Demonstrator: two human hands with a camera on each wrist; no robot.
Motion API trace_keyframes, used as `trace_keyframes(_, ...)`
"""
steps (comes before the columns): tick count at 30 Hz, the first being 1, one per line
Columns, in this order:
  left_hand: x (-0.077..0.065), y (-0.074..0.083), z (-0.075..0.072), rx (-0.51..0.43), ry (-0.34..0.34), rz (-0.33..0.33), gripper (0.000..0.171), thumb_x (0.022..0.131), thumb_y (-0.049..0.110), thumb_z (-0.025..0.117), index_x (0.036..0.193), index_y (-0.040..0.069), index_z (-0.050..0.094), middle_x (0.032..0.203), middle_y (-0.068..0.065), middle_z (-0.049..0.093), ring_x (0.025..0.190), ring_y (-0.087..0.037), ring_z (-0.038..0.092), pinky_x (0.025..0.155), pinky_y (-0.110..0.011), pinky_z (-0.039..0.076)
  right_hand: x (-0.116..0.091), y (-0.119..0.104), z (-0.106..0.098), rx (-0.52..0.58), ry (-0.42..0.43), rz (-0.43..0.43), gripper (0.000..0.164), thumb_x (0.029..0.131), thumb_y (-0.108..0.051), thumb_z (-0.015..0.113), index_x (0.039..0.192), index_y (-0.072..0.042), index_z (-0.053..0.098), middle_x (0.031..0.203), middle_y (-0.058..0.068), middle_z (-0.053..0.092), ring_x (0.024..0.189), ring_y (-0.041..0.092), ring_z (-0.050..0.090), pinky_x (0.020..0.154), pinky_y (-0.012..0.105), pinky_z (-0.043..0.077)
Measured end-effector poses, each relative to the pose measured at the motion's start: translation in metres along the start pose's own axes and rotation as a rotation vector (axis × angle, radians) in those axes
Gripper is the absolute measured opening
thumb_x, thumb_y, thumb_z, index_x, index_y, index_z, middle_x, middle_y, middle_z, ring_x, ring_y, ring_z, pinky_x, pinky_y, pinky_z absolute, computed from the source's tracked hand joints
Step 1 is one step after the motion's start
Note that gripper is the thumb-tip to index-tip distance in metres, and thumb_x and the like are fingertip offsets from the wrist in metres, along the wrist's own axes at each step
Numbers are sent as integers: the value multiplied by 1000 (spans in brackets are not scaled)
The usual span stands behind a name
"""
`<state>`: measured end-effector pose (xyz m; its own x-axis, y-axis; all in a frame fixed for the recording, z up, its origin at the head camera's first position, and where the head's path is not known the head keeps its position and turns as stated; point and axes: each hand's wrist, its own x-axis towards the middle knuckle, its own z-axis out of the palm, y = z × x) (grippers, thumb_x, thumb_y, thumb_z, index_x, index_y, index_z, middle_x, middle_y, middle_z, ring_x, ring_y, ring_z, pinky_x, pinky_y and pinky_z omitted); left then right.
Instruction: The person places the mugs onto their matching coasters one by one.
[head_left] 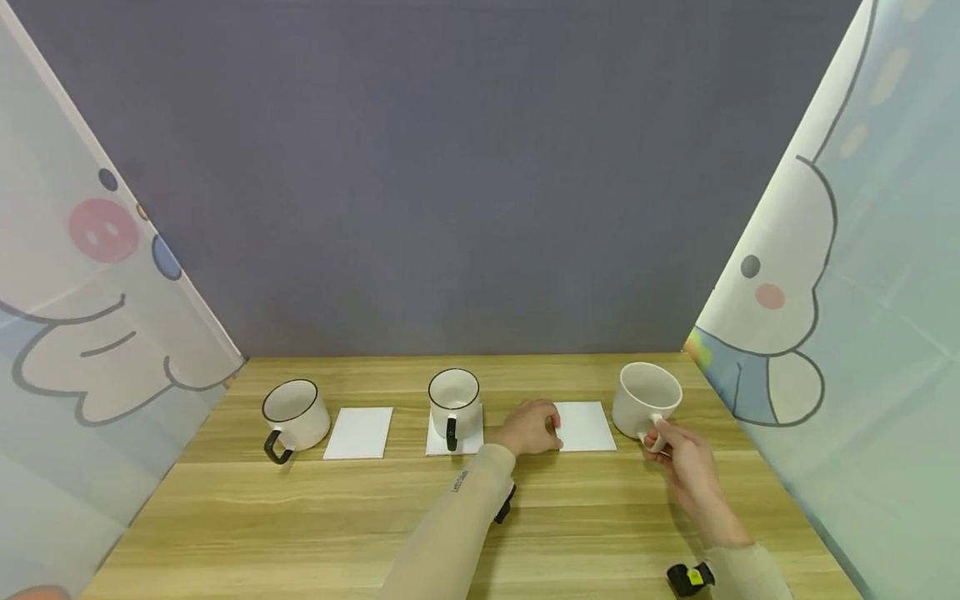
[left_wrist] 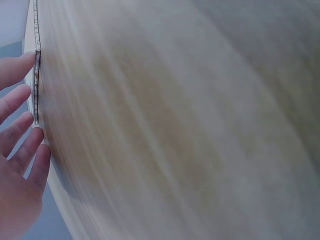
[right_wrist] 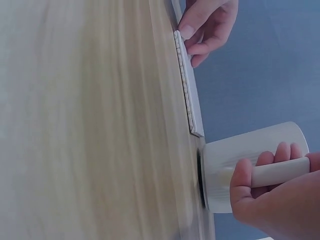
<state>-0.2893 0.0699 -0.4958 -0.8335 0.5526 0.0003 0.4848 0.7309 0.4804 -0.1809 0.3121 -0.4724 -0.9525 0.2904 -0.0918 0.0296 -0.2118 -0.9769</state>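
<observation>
My right hand (head_left: pixel 686 458) grips the handle of a plain white mug (head_left: pixel 636 400) at the right. In the right wrist view the thumb and fingers wrap that handle; the mug's base is at the tabletop, and whether it touches is unclear. My left hand (head_left: pixel 529 427) has its thumb and fingers bent at the left end of a square white coaster (head_left: pixel 588 427), pinching its edge. Bare coaster surface lies between that hand and the plain mug. In the left wrist view the left fingertips (left_wrist: pixel 36 135) appear beside a thin pale edge.
A black-rimmed white mug (head_left: pixel 454 396) stands on the middle coaster (head_left: pixel 476 433). At the left, another black-rimmed mug (head_left: pixel 300 421) stands on the wooden table (head_left: pixel 300 525), next to a bare white coaster (head_left: pixel 358 433). A grey wall (head_left: pixel 465 183) rises behind, with printed curtains at both sides.
</observation>
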Motion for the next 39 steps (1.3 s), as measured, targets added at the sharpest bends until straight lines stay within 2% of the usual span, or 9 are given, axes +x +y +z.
trace_keyframes(3, 0, 0, 1, 3, 6, 2, 21, 84, 29, 84, 93, 21, 66, 138, 6, 60, 128, -23, 53, 105, -36, 44, -1, -2, 0, 1, -1, -6, 38, 107, -19, 54, 75, -1, 64, 80, 3, 65, 79, 16, 64, 75, 29, 56)
trace_keyframes(10, 2, -2, 2, 18, 4, 6, 21, 83, 30, 84, 92, 23, 66, 137, 7, 61, 125, -22, 55, 103, -34, 45, -6, -9, 3, 44, -5, -39, 30, 107, -19, 54, 87, 0, 68, 79, 1, 66, 77, 15, 63, 76, 29, 56)
trace_keyframes(17, 1, -1, 1, 9, 8, 11, 21, 83, 29, 84, 93, 22, 66, 137, 7, 61, 124, -22, 55, 103, -35, 45, -8, -14, 7, 52, -13, -65, 27, 106, -18, 56, 91, 1, 68, 79, 1, 66, 77, 15, 63, 75, 29, 56)
trace_keyframes(26, -1, 0, 0, 8, 2, 6, 20, 85, 30, 84, 93, 23, 66, 138, 8, 60, 126, -23, 54, 105, -38, 43, -8, -15, 15, 64, 12, -70, 26, 105, -15, 56, 90, 1, 70, 77, 1, 67, 76, 14, 66, 74, 28, 57)
trace_keyframes(34, -1, 1, -1, 4, -5, 1, 20, 85, 30, 83, 94, 22, 66, 141, 7, 58, 129, -23, 52, 107, -39, 42, -8, -15, 21, 71, -3, -78, 27, 106, -14, 56, 87, -2, 70, 76, 1, 67, 75, 12, 65, 73, 27, 56)
trace_keyframes(39, -2, 3, -2, 2, -2, -5, 20, 85, 30, 83, 93, 22, 67, 136, 8, 60, 125, -22, 54, 104, -38, 43, -9, -16, 24, 69, -7, -78, 27, 105, -14, 56, 85, -2, 70, 75, 1, 67, 75, 12, 66, 73, 27, 56)
